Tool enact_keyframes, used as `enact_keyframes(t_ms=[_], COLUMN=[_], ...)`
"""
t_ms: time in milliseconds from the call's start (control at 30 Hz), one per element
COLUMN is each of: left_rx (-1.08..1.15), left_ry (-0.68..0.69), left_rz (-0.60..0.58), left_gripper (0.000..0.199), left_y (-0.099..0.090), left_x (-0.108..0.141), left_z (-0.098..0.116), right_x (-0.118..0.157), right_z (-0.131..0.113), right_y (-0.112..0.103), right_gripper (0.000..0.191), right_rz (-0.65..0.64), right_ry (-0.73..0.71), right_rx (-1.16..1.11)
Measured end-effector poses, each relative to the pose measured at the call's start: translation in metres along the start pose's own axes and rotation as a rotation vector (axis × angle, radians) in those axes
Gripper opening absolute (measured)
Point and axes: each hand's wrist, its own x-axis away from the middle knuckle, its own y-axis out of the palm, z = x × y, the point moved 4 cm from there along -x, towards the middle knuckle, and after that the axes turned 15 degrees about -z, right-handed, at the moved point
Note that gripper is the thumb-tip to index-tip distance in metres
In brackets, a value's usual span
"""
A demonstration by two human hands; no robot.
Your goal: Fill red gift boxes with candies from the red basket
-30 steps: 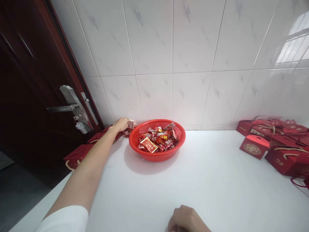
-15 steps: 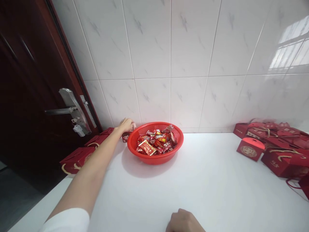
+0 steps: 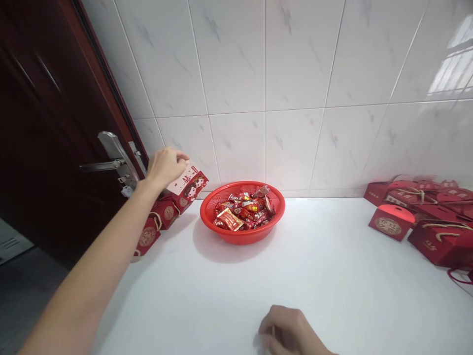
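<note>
My left hand (image 3: 167, 166) grips the top of a pink and red card box (image 3: 190, 183) printed with cartoon figures, lifted beside the wall at the back left. Just below it stand dark red gift boxes (image 3: 169, 211) with rope handles. To the right of that box, a red plastic basket (image 3: 243, 237) holds many wrapped candies (image 3: 246, 212). My right hand (image 3: 286, 329) is low over the white table near the front, its fingers curled; whether anything is between them cannot be made out.
Several red gift boxes (image 3: 436, 241) are grouped at the right, with one small open-topped box (image 3: 391, 222) at their left edge. A tiled wall (image 3: 295, 148) runs along the table's (image 3: 318, 266) back. A dark door (image 3: 48, 123) stands at the left.
My left hand has risen and moved left, lifting the pink and red box from beside the basket. My right hand shows more and its fingers have shifted.
</note>
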Motion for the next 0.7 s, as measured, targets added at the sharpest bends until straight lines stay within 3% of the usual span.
enact_keyframes(t_ms=[67, 133, 233, 333, 400, 500, 600, 700], left_rx=[-0.020, 0.038, 0.129, 0.196, 0.215, 0.269, 0.313, 0.288], left_ry=[0.037, 0.130, 0.281, 0.565, 0.727, 0.819, 0.869, 0.931], left_rz=[-0.007, -0.138, -0.436, -0.660, -0.687, -0.688, -0.713, -0.659], left_gripper=[0.028, 0.029, 0.032, 0.030, 0.030, 0.029, 0.027, 0.030], left_y=[-0.023, -0.030, -0.010, 0.025, 0.041, 0.054, 0.058, 0.060], left_x=[0.021, 0.042, 0.076, 0.111, 0.128, 0.138, 0.140, 0.141], left_z=[0.020, 0.044, 0.081, 0.117, 0.135, 0.149, 0.157, 0.162], right_x=[0.005, 0.007, 0.009, 0.010, 0.010, 0.009, 0.010, 0.012], right_z=[-0.008, -0.017, -0.024, -0.025, -0.026, -0.027, -0.025, -0.021], right_y=[-0.011, -0.022, -0.038, -0.048, -0.050, -0.051, -0.054, -0.058], right_gripper=[0.016, 0.019, 0.028, 0.046, 0.059, 0.067, 0.066, 0.065], right_rz=[0.086, 0.177, 0.269, 0.280, 0.257, 0.224, 0.299, 0.380], right_ry=[-0.021, -0.064, -0.075, -0.067, -0.085, -0.145, -0.157, -0.110], right_rx=[-0.024, -0.039, -0.115, -0.211, -0.205, -0.074, 0.091, 0.183])
